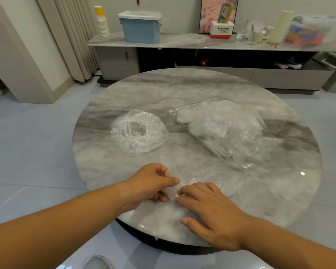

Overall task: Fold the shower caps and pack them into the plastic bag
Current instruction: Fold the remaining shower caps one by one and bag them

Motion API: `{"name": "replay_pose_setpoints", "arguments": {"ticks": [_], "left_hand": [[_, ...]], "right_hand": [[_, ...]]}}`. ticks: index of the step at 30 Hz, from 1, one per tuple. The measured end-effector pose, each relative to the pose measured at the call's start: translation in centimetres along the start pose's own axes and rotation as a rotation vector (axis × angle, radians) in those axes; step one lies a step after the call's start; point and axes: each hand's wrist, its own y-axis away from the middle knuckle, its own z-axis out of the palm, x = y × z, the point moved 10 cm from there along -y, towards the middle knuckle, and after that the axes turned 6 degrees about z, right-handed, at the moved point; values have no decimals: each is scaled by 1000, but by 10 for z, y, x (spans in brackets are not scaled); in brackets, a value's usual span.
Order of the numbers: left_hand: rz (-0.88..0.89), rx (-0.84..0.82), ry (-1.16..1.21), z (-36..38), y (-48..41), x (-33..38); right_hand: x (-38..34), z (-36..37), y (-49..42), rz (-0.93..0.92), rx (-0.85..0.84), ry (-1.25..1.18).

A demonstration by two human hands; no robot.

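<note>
Well, on the round grey marble table [202, 88]: clear plastic bag [221, 131], far right, stuffed w/ caps; crinkly clear shower cap [139, 133] open at centre-left; small half-folded cap [172, 192] at near edge, left hand [151, 183] pinching it, right hand [208, 208] pressing w/ straight fingers. Film prob. v. light, floppy, slippery; best gripped at elastic rim.

On the table [270, 191], the far cap [139, 133] lies left of the bag [239, 144] (packed caps [208, 119] inside it). The near cap [172, 192] lies before them, in the left hand [151, 183] and under the right hand [211, 210]. A sideboard [182, 42] stands behind.
</note>
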Motion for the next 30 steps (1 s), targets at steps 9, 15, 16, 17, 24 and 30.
{"name": "replay_pose_setpoints", "arguments": {"ticks": [9,15,16,17,24,30], "left_hand": [[-53,-114,218,21,6,5],[-79,-144,180,27,6,7],[-81,-147,167,28,6,9],[-86,-154,154,27,6,9],[-61,-160,-1,26,-3,23],[199,-50,-712,24,-29,56]], "right_hand": [[7,-16,18,-38,141,-120],[-12,-32,31,-142,280,36],[-15,-28,30,-136,251,75],[-14,-23,28,-117,226,109],[4,-2,28,15,126,161],[7,-2,34,-11,126,121]]}}
